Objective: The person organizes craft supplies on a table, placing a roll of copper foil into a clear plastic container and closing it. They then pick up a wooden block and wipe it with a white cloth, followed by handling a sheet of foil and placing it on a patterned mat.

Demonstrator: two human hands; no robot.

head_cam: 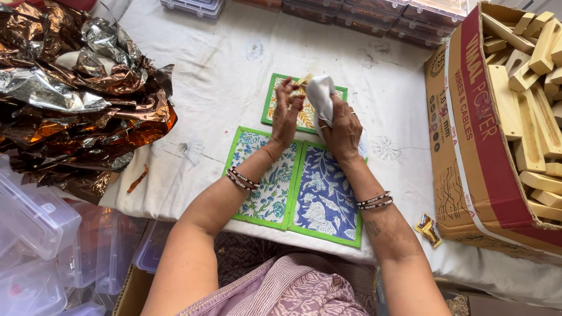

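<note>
White sheet point(222, 76) covers table. Foil heap point(76, 93) far left, box point(468, 146) of wood blocks point(527, 99) right. 3 floral mats point(293, 187) centre. R hand point(342, 131) clamped on white cloth point(321, 96), L hand point(287, 111) pinching small tan piece point(304, 80), both above top mat.
</note>
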